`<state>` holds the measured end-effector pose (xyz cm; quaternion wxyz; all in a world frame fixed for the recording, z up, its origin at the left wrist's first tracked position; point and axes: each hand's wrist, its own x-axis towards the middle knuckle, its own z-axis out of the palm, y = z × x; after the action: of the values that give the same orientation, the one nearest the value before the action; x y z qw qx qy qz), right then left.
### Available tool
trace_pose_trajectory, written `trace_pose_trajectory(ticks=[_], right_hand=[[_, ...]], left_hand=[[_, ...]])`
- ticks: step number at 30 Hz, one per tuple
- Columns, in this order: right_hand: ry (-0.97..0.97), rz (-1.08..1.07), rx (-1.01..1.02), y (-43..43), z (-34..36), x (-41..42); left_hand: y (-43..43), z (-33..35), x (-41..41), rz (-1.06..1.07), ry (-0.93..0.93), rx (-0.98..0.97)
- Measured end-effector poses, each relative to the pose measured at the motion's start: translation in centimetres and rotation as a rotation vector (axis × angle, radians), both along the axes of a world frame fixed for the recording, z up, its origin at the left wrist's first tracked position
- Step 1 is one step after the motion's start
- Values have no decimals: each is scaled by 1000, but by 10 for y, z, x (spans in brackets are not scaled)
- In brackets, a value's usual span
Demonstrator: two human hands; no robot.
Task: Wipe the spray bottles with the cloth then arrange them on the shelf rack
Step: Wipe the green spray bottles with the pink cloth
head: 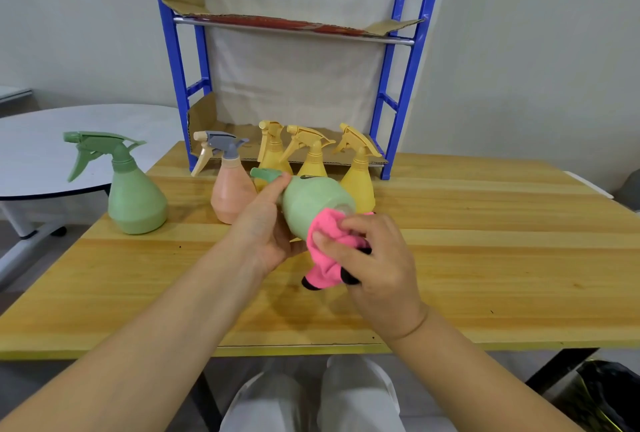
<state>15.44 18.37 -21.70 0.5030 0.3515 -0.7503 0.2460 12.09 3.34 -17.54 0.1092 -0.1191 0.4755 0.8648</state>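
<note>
Your left hand [266, 227] clamps fingers around the tipped pale-green plastic spray bottle [313, 205] (base exposed nearward), so your right hand [375, 265], fingers pinching the pink cloth [327, 241], can wipe it.

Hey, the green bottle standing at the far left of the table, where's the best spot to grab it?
Probably the narrow neck of the green bottle, just under the trigger head, reached from the right side. It stands upright, its body flares into a wide cone below, and the trigger and nozzle point left, so the right side of the neck is open.
</note>
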Motion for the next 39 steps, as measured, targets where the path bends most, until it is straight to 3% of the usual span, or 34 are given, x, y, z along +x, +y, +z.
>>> trace_pose_trajectory(ticks=[3,10,13,17,23,29,32,36,39], right_hand=[[-12,-3,122,8,-12,-3],[-64,-72,-31,22,-8,-8],[-35,-66,26,23,-5,-7],[-21,-72,113,27,-8,-8],[53,29,-19,17,0,3],[-158,-48,157,6,8,4],[106,19,155,4,6,2],[101,23,175,4,4,-2],[11,7,126,10,-1,-6]], left_hand=[[-1,1,0,14,-2,34],[-6,12,5,-45,72,102],[-6,17,10,-64,197,121],[-8,17,14,-111,212,131],[-7,14,12,-33,219,74],[-2,6,7,-64,202,49],[-5,2,7,-116,248,10],[-8,-4,6,-218,285,-131],[-8,-4,6,-142,254,-85]])
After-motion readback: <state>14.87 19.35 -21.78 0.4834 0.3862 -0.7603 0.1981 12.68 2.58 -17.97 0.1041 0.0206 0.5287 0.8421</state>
